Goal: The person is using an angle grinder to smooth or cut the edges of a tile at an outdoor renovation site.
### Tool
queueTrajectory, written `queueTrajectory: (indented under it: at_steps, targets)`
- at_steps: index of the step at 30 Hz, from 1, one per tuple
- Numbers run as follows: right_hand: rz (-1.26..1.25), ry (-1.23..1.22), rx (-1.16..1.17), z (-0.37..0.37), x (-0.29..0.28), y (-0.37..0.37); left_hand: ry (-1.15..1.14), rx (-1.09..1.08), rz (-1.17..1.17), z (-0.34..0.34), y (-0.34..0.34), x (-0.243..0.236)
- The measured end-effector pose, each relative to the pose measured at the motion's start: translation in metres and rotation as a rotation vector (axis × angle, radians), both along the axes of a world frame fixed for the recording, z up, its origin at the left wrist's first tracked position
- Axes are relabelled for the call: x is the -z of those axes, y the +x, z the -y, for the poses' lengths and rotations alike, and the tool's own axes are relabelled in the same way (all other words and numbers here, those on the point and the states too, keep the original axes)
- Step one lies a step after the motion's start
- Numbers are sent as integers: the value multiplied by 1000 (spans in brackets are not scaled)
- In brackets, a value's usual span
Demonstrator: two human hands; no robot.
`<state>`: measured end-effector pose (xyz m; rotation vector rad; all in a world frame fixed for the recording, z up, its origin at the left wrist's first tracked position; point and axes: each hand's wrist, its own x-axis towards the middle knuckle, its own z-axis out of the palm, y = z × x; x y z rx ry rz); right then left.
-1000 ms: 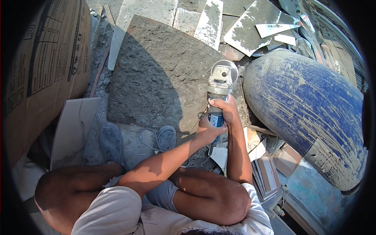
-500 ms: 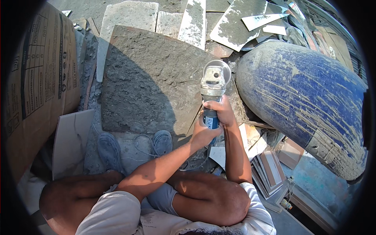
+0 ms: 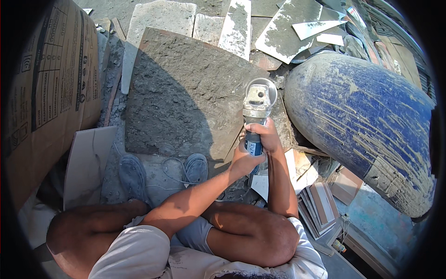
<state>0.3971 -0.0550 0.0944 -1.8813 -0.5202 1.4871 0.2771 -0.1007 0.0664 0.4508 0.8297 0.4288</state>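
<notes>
An angle grinder (image 3: 256, 100) with a silvery head, round guard and blue-dark body stands out in front of me, its head pointing away. My left hand (image 3: 246, 159) is wrapped round the lower part of its body. Just above, my right hand (image 3: 264, 134) closes round the body near the head, its thumb across the front. The disc is mostly hidden by the head and guard. Beside the grinder, to the left, lies a large rough grey slab (image 3: 172, 93) on the ground, partly in shadow.
A big cardboard box (image 3: 60, 79) stands at the left, with a tile (image 3: 88, 165) leaning near it. At the right lies a blue, cement-streaked drum (image 3: 357, 121). Broken tiles (image 3: 283, 32) lie at the back; a stack of tiles (image 3: 313, 209) is near my right knee. A thin cable (image 3: 162, 186) runs by my shoes.
The whole view has shifted a little, so the scene sits slightly farther right and mostly lower. Both hands keep the same grip on the grinder.
</notes>
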Motion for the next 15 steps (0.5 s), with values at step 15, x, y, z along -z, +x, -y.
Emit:
queueTrajectory:
  at_steps: [15]
  targets:
    - [12,-8,61,-15,-10,13,228,83,-237,-14,23,4]
